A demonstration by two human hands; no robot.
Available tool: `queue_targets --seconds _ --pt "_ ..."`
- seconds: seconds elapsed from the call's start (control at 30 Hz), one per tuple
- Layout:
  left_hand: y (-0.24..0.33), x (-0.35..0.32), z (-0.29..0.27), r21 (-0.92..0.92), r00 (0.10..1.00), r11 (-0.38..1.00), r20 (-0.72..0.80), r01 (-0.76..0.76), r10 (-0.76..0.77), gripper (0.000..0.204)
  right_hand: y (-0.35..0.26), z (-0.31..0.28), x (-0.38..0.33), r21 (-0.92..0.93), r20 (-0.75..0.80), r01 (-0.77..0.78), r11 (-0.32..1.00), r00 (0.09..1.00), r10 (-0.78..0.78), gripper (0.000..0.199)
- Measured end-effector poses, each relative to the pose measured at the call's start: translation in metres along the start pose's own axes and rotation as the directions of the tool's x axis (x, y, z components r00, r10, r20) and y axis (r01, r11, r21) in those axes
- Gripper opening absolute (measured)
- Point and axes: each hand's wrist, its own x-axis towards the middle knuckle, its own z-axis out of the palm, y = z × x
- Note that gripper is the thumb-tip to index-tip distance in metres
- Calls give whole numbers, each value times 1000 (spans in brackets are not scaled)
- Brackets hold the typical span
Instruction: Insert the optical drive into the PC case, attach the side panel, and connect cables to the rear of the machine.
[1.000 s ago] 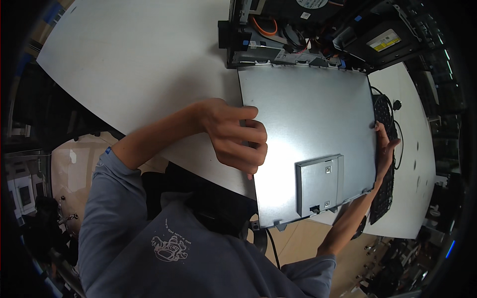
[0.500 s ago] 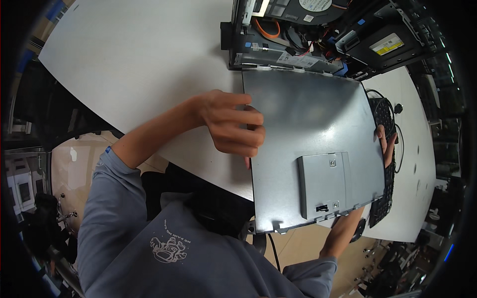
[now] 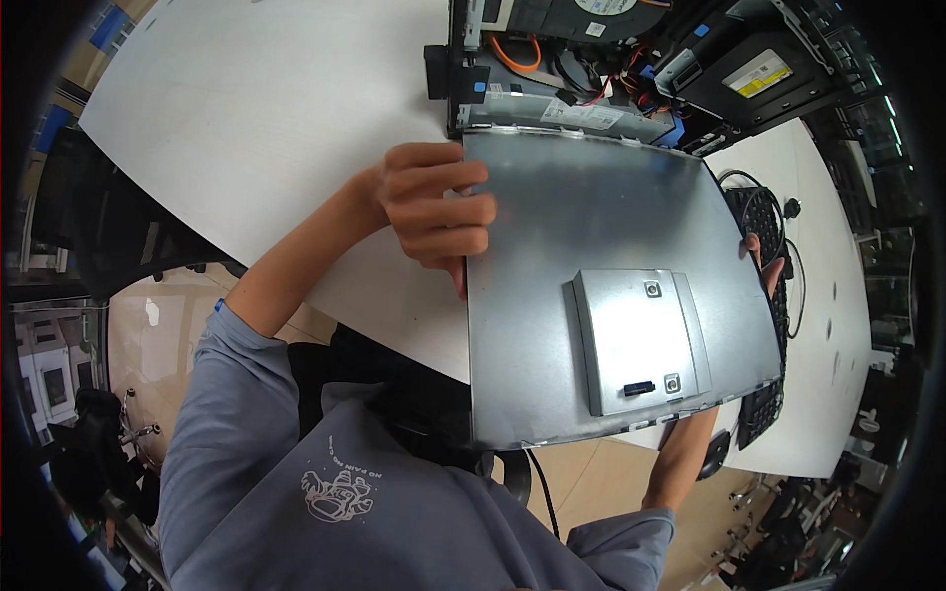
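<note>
The left hand (image 3: 434, 205) and right hand (image 3: 774, 274) grip opposite edges of the metal panel (image 3: 552, 217), which could slip if either hold loosens.

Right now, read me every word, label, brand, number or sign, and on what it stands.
Pale lettering and a cartoon figure on the grey shirt: wording not copied here.
Yellow label on the black drive bay: too small to read.
White label on the computer case's grey metal box: too small.
Round white label on the black fan housing: cut off, too small.
Metal side panel: none.
</note>
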Motion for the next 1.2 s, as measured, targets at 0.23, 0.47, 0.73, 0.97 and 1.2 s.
queue_targets --seconds 0.23,0.47,0.73,0.97,1.2 --pt "0 0 -7 -19 998 999 59 -32 33 59 10 -2 3 -25 20 9 1000 1000 -8 45" --pt "-3 -3 -10 -36 993 997 99 -65 68 65 8 3 0 -68 6 0 998 1000 0 46" --pt "-1 4 -3 17 997 999 65 -49 48 70 10 -25 2 -91 126 43 995 992 -32 48" --pt "-3 -4 -11 51 993 999 114 -10 4 66 17 -14 11 -13 145 74 997 987 -71 51" --pt "-5 -7 -9 75 990 996 126 54 -64 65 24 -35 21 131 196 11 991 980 -37 72"
